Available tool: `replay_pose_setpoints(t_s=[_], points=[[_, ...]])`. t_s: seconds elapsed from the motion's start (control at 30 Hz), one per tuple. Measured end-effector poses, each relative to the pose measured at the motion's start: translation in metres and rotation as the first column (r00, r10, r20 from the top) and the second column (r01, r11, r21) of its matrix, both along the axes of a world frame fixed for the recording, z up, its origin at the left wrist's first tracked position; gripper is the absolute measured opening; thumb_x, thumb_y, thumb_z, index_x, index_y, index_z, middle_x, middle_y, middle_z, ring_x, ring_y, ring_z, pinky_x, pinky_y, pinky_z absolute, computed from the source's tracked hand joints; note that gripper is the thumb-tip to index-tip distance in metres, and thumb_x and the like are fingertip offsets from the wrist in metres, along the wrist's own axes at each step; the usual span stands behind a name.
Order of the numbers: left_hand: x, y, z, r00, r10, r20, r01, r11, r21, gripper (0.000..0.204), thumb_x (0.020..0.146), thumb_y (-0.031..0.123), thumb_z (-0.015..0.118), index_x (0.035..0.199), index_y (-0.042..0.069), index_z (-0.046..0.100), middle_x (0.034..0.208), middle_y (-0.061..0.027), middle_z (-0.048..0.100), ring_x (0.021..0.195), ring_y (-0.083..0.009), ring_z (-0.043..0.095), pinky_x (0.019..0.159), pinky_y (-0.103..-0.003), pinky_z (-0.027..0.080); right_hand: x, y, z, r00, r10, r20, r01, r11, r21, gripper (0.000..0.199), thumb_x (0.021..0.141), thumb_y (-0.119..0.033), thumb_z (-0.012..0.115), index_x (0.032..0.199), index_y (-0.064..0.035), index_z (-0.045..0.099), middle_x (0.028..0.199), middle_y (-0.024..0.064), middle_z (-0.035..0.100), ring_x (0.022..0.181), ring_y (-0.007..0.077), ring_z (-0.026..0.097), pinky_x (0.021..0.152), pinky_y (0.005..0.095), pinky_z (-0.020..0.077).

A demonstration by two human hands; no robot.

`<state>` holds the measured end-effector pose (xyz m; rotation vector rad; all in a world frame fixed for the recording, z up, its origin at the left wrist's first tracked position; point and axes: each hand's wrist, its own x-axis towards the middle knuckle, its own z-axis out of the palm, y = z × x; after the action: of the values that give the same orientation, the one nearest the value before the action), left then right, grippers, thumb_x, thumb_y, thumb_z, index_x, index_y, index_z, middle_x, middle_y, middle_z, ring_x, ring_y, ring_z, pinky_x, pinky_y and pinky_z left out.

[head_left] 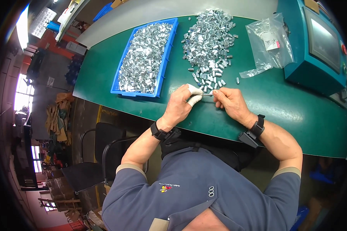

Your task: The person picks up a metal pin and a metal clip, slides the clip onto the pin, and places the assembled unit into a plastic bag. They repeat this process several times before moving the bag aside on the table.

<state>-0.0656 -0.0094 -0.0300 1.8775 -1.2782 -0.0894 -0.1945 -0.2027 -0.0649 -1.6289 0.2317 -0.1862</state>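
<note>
Upper garment: grey-blue short-sleeved shirt point(235, 188), tan sleeve bands point(287, 171), tan section at the collar point(159, 224). Chest markings: red-and-yellow emblem point(166, 188) with pale lettering; three outlined rings point(211, 191) stacked beside the neck opening. Each wrist: black strap point(259, 124) with dark, box-shaped module point(248, 139). Left hand point(176, 104): off-white covers point(195, 89) on two fingers.

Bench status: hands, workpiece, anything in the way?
Left hand and right hand both pinching thin metal rod. Loose metal pieces heaped just beyond. Nothing visibly blocking hands.
</note>
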Motion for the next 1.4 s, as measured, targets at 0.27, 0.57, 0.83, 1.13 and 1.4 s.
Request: replay_pose_setpoints(t_s=[0.27, 0.57, 0.83, 1.13, 1.4], points=[[-0.008, -0.007, 0.002, 1.000, 0.001, -0.022, -0.001, 1.000, -0.028, 0.014, 0.086, 0.004, 0.079, 0.098, 0.003, 0.072, 0.090, -0.0110, 0.070, 0.085, -0.0309, 0.068, 0.075, -0.040, 0.054, -0.001, 0.000, 0.004, 0.999, 0.051, -0.007, -0.052, 0.997, -0.065, 0.039, 0.108, -0.031, 0.062, 0.087, 0.0001, 0.071, 0.071, 0.0026, 0.068, 0.064, 0.0086, 0.061, 0.059, 0.0257, 0.0486], [-0.010, -0.001, -0.001, 0.998, 0.009, 0.068, -0.007, 0.999, -0.037, 0.014, 0.087, 0.002, 0.079, 0.100, 0.003, 0.073, 0.093, -0.0100, 0.072, 0.086, -0.0279, 0.069, 0.076, -0.037, 0.055, -0.001, 0.005, 0.006, 0.984, 0.022, 0.178, 0.010, 0.984, -0.179, 0.032, 0.105, -0.021, 0.064, 0.083, 0.0009, 0.069, 0.071, 0.0008, 0.065, 0.067, 0.0081, 0.059, 0.060, 0.0259, 0.0465], [-0.009, 0.008, 0.012, 0.994, 0.001, 0.107, 0.000, 1.000, -0.011, 0.017, 0.084, 0.002, 0.081, 0.099, 0.004, 0.073, 0.093, -0.0101, 0.072, 0.088, -0.0290, 0.069, 0.077, -0.038, 0.055, -0.006, 0.006, 0.011, 0.997, 0.067, 0.036, -0.066, 0.998, -0.023, 0.041, 0.108, -0.027, 0.060, 0.077, -0.0013, 0.066, 0.070, -0.0006, 0.062, 0.060, 0.0064, 0.056, 0.055, 0.0252, 0.0434], [0.116, 0.108, 0.038, 0.776, 0.481, 0.409, -0.508, 0.860, -0.049, 0.018, 0.087, 0.006, 0.078, 0.104, 0.008, 0.074, 0.097, -0.0094, 0.072, 0.095, -0.0307, 0.068, 0.085, -0.041, 0.054, -0.004, 0.008, 0.009, 0.996, 0.064, 0.059, -0.062, 0.997, -0.038, 0.045, 0.108, -0.029, 0.059, 0.073, -0.0021, 0.065, 0.066, -0.0008, 0.062, 0.059, 0.0061, 0.056, 0.054, 0.0249, 0.0443], [0.068, 0.031, 0.019, 0.919, 0.123, 0.374, -0.167, 0.982, 0.089, 0.037, 0.086, 0.006, 0.079, 0.122, 0.009, 0.070, 0.111, -0.0111, 0.069, 0.105, -0.0326, 0.066, 0.091, -0.040, 0.054, -0.006, 0.007, 0.008, 0.974, 0.210, 0.083, -0.199, 0.973, -0.116, 0.041, 0.104, -0.025, 0.064, 0.073, 0.0005, 0.066, 0.060, 0.0049, 0.062, 0.055, 0.0108, 0.057, 0.054, 0.0300, 0.0456]])
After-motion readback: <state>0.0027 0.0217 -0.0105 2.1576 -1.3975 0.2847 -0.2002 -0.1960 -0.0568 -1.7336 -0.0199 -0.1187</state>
